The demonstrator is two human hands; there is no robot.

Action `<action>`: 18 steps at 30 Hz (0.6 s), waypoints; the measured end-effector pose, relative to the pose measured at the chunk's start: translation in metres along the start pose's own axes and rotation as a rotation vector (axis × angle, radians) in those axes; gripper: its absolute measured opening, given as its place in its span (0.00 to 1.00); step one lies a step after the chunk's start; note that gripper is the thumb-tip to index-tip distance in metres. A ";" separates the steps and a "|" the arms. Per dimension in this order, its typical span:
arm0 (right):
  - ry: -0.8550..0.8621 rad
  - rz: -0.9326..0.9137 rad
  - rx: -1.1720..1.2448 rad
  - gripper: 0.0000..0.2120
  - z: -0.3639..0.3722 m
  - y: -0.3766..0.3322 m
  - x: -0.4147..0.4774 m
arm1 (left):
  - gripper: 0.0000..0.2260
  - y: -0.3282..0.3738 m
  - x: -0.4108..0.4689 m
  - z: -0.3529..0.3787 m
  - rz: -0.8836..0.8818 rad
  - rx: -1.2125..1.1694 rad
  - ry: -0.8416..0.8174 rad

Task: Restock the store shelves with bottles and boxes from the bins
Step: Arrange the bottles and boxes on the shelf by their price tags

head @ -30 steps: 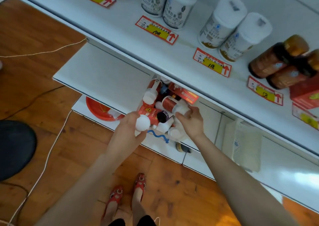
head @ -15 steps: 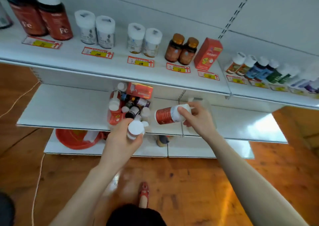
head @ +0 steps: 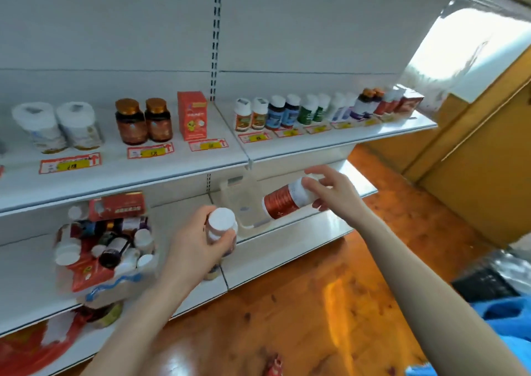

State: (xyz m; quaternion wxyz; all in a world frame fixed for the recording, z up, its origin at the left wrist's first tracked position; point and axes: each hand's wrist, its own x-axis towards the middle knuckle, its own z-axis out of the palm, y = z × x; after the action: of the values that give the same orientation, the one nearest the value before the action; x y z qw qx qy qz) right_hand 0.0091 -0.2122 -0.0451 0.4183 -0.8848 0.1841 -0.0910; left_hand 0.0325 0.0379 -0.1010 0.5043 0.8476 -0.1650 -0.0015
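Two hands (head: 195, 245): red bottle (head: 283, 203); white-capped bottle (head: 221, 222)

Free gap — red box (head: 192, 115), bottles (head: 276, 112)

I am holding a bottle (head: 221, 222) in my left hand (head: 195, 245) before the middle shelf (head: 28, 275), between the loaded bin (head: 129, 278) and the other bin (head: 241, 203) — my right hand (head: 334, 196) is holding a second bottle (head: 283, 202) before it. Above, a box (head: 192, 120) is standing among rows of bottles (head: 143, 121) on the upper shelf (head: 115, 176).
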 end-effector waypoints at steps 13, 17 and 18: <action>0.189 0.078 0.001 0.09 -0.194 0.120 0.056 | 0.12 0.128 0.090 0.184 0.105 -0.209 -0.130; 0.230 0.120 0.013 0.09 -0.231 0.151 0.062 | 0.13 0.154 0.106 0.231 0.139 -0.213 -0.197; 0.236 0.128 0.003 0.09 -0.238 0.157 0.064 | 0.12 0.158 0.111 0.241 0.146 -0.203 -0.210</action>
State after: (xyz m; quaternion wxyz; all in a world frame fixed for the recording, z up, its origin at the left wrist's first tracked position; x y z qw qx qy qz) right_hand -0.0465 -0.4978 -0.0156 0.4001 -0.8538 0.2879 -0.1678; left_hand 0.0525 -0.2680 -0.0655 0.5663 0.7731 -0.2770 -0.0699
